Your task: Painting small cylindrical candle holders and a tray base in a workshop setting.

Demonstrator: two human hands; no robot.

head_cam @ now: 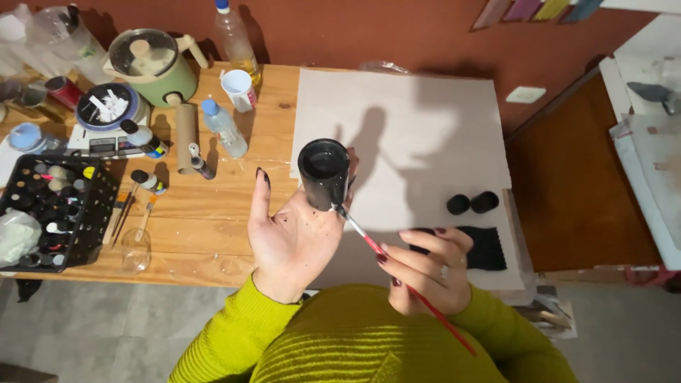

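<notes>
Left hand (294, 237) cradles a black-coated cylinder (324, 174); right hand (423, 269) fingers pinch a red-handled paintbrush (397, 273) (two black pieces (472, 203) lie finished).

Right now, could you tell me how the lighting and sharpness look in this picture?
Head view: hard light casts a dark shadow of the left hand and black cup onto the grey sheet; the centre is sharp, edges bend slightly, and there is little glare.
</notes>
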